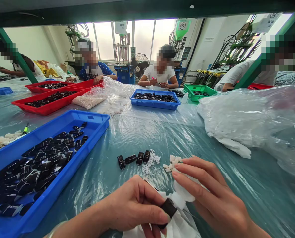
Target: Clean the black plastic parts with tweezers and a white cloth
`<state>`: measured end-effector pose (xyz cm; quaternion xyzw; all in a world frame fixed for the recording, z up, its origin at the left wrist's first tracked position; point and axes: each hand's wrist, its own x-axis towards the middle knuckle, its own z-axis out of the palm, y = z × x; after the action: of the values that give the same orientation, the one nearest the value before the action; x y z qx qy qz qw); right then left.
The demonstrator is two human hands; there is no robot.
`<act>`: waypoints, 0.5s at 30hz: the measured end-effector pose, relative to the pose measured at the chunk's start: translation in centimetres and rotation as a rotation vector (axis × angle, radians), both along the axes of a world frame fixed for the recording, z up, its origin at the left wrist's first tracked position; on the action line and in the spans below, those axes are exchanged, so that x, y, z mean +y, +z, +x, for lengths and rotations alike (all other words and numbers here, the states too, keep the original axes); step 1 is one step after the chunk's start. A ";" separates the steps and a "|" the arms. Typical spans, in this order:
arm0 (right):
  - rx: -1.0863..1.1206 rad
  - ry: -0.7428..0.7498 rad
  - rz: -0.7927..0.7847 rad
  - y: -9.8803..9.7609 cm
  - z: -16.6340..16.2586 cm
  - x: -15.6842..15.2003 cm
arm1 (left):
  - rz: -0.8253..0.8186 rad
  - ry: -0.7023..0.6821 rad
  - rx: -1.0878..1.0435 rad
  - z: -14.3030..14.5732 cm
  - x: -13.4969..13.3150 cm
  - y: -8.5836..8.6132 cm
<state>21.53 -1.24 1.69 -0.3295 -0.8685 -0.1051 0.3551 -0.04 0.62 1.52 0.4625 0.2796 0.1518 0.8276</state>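
My left hand (137,206) pinches a small glossy black plastic part (169,209) between thumb and fingers. A thin dark pointed edge shows behind its knuckles; I cannot tell what it belongs to. My right hand (212,191) has its fingers stretched out, the tips beside a small pile of white pieces (173,160). Below those fingers, partly covered, is a translucent white squeeze bottle (183,191), its nozzle end close to the black part. Several similar black parts (139,158) lie in a row on the table, next to a heap of tiny white bits (151,163).
At left stands a large blue tray (92,119) of black parts. Red trays (44,110), another blue tray (154,105) and a green tray (200,97) sit farther back. Plastic bags (256,119) spread at right. Co-workers (159,72) sit across the table. A green frame (147,15) crosses above.
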 end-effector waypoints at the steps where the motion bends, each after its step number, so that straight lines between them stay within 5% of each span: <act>1: -0.002 0.002 -0.002 0.0 0.0 0.0 | 0.002 -0.001 -0.002 0.0 0.0 0.0; 15: -0.104 0.018 0.015 0.3 0.7 -0.1 | 0.002 -0.003 -0.009 0.1 0.0 -0.1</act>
<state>22.25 -1.37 1.97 -0.3130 -0.8879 -0.1252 0.3129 0.08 0.66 1.42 0.4631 0.2752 0.1529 0.8285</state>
